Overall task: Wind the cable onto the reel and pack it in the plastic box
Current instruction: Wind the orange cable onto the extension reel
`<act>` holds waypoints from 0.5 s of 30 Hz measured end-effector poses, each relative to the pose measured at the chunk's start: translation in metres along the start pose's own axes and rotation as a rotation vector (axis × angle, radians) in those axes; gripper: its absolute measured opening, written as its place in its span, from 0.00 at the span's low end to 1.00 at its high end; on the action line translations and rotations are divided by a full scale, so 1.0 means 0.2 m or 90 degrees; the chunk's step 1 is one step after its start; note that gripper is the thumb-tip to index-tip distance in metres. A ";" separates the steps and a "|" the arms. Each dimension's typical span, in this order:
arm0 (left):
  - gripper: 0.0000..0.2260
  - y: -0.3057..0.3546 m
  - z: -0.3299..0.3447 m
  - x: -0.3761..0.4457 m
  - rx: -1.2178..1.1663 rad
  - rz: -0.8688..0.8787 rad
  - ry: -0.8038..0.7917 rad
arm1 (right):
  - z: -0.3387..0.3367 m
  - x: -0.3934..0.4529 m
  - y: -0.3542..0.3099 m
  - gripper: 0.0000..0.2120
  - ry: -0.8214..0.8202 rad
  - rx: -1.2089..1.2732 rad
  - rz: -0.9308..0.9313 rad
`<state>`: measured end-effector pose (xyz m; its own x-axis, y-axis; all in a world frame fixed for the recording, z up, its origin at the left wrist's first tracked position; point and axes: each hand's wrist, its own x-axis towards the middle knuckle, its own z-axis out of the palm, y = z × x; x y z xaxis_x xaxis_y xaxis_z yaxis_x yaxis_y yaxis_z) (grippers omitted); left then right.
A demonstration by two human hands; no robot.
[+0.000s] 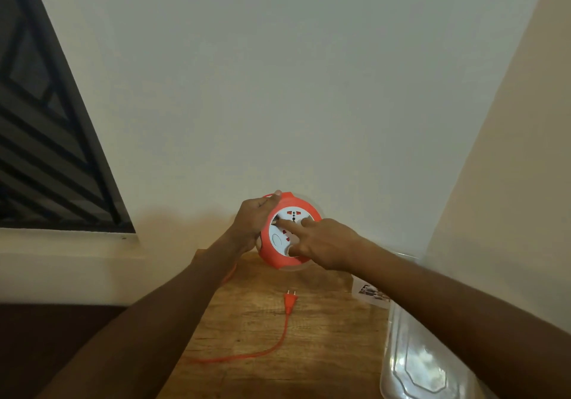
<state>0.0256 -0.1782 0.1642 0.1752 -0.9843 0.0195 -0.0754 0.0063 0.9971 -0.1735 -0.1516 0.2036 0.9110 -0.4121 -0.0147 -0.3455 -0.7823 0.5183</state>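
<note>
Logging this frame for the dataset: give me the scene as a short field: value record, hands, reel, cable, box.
left hand: grips the reel's rim, holds it off the table
right hand: fingers pressed on the reel's white face
reel: orange, white socket face toward the camera
cable: orange, mostly unwound, loops over the table
plug: lies flat, prongs toward the wall
table: wood
plastic box: clear, at the table's right side, reel not in it

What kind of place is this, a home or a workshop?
Probably a room in a home: a small wooden table stands in the corner of plain painted walls, beside a window with a dark metal grille.
</note>
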 end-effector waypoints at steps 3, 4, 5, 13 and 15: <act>0.14 0.00 0.03 -0.01 0.004 0.007 -0.051 | -0.03 0.01 0.00 0.24 -0.069 -0.085 -0.048; 0.15 0.00 0.04 -0.01 0.003 0.010 -0.062 | -0.05 0.02 0.00 0.26 -0.094 -0.105 -0.055; 0.15 0.01 0.05 -0.01 0.002 0.013 -0.070 | -0.05 0.03 0.00 0.27 -0.111 -0.122 -0.060; 0.14 0.01 0.05 -0.01 0.003 0.036 -0.059 | -0.03 0.05 0.03 0.32 -0.112 -0.056 -0.001; 0.14 0.00 0.05 -0.02 -0.011 0.034 -0.046 | -0.03 0.05 0.04 0.33 -0.102 -0.032 0.022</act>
<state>0.0157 -0.1767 0.1629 0.1001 -0.9926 0.0686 -0.0663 0.0622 0.9959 -0.1650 -0.1597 0.2136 0.8500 -0.5106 -0.1297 -0.3608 -0.7436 0.5630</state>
